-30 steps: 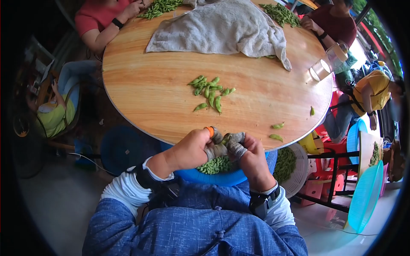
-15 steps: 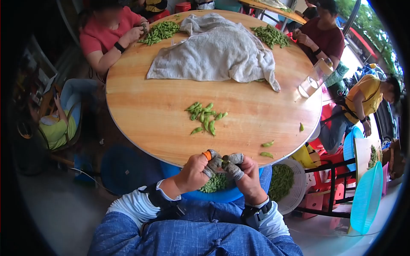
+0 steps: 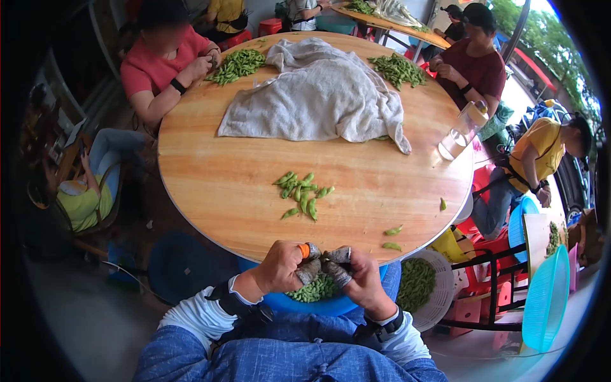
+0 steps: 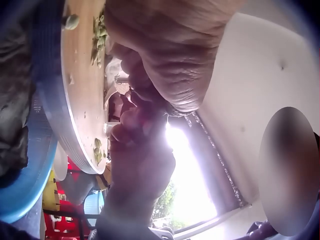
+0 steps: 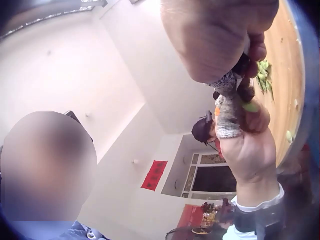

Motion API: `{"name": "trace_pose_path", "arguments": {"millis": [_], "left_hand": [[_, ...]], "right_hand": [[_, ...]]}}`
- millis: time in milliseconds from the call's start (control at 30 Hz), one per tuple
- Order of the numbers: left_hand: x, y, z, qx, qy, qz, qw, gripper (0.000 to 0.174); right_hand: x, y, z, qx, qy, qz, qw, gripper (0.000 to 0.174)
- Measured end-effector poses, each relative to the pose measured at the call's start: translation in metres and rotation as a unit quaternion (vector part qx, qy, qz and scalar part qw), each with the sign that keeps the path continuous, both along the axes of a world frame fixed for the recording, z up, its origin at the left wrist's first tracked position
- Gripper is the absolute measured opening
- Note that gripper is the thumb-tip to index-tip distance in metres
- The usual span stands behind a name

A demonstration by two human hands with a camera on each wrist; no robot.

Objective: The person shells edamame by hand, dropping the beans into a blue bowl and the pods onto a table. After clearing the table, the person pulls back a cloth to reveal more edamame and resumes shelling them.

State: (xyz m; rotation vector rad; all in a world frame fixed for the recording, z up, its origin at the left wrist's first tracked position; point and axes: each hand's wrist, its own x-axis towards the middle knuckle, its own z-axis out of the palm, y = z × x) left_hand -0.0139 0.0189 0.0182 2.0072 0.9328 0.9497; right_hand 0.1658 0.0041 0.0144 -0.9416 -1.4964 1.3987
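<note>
Both hands meet fingertip to fingertip over the table's near edge. Grey coverings wrap several fingers, with an orange band on the left hand [image 3: 280,264]. Between the left hand's [image 5: 247,147] curled fingers a green pod [image 5: 250,107] shows in the right wrist view. The right hand [image 3: 368,280] pinches at the same spot, its fingertips touching the left's; they hide most of the pod. Beneath the hands, a blue basin [image 3: 337,306] holds shelled green beans [image 3: 315,290]. A small pile of pods [image 3: 296,188] lies on the wooden table [image 3: 216,191] beyond the hands.
A grey cloth [image 3: 312,95] covers the table's middle, with pod heaps [image 3: 238,65] at the far sides. A clear bottle [image 3: 463,130] stands at the right. Loose pods [image 3: 391,246] lie near the right edge. A white basket [image 3: 439,290] of pods is below. People sit around.
The head view has tilted up, so the table and hands appear lower and more of the far side shows. The hands stay together; the green between their fingertips is now less visible from above.
</note>
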Motion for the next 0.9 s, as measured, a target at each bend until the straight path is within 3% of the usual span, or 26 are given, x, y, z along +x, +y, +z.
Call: {"name": "trace_pose_path", "arguments": {"millis": [100,200,333,433,533,600,633,733,767,900], "left_hand": [[0.002,0.001,0.002,0.093,0.04,0.025,0.995,0.018],[-0.002,0.005,0.001,0.094,0.142,0.007,0.985,0.022],[0.0,0.005,0.008,0.111,0.18,0.023,0.977,0.021],[0.004,0.004,0.01,0.124,0.163,0.061,0.977,0.02],[0.003,0.008,0.002,0.056,0.08,0.067,0.993,0.019],[0.003,0.009,-0.004,-0.047,0.008,0.068,0.997,0.017],[0.004,0.01,-0.013,-0.036,-0.067,0.063,0.995,0.015],[-0.001,0.01,-0.012,-0.211,-0.151,0.076,0.963,0.013],[-0.003,0.01,-0.01,-0.225,-0.16,0.071,0.958,0.014],[0.001,0.005,-0.002,-0.11,-0.021,0.034,0.993,0.016]], "right_hand": [[0.0,0.001,0.001,0.012,-0.038,-0.012,0.999,0.015],[0.0,0.001,0.003,0.034,-0.076,-0.018,0.996,0.018],[-0.005,0.004,0.011,0.121,-0.112,-0.026,0.986,0.021],[-0.01,0.006,0.009,0.112,-0.105,-0.04,0.987,0.019],[-0.015,0.009,0.0,-0.018,0.041,-0.047,0.998,0.015],[-0.014,0.012,0.0,-0.086,0.085,-0.062,0.991,0.012],[-0.01,0.015,0.001,-0.118,0.102,-0.068,0.985,0.011],[-0.002,0.021,-0.003,-0.182,0.186,-0.071,0.963,0.01],[0.0,0.022,-0.003,-0.198,0.208,-0.068,0.955,0.01],[-0.002,0.023,0.002,-0.223,0.231,-0.064,0.945,0.009]]}}
